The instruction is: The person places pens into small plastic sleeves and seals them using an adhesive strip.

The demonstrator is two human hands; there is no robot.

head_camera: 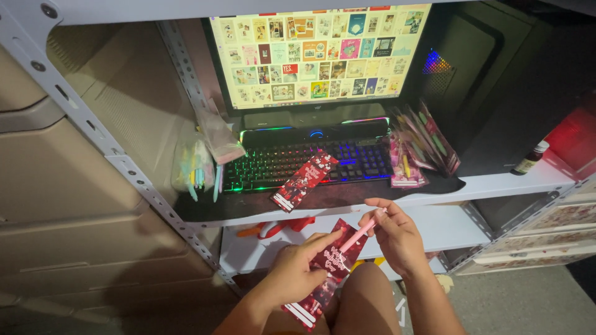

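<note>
My left hand (297, 270) holds a long dark red printed card (338, 255) over my knees, thumb on top of it. My right hand (397, 234) pinches a slim pink pen (363, 232) and lays its lower end against the upper part of that card. A second red card of the same kind (304, 180) lies across the front edge of the lit keyboard (310, 160) on the shelf above.
A monitor (320, 53) showing many small pictures stands behind the keyboard. Packs of pastel pens (197, 166) sit at the left, a stack of packaged cards (421, 149) at the right, with a dark computer case (496, 80) and a small brown bottle (531, 158). A metal rack post (118, 155) crosses the left.
</note>
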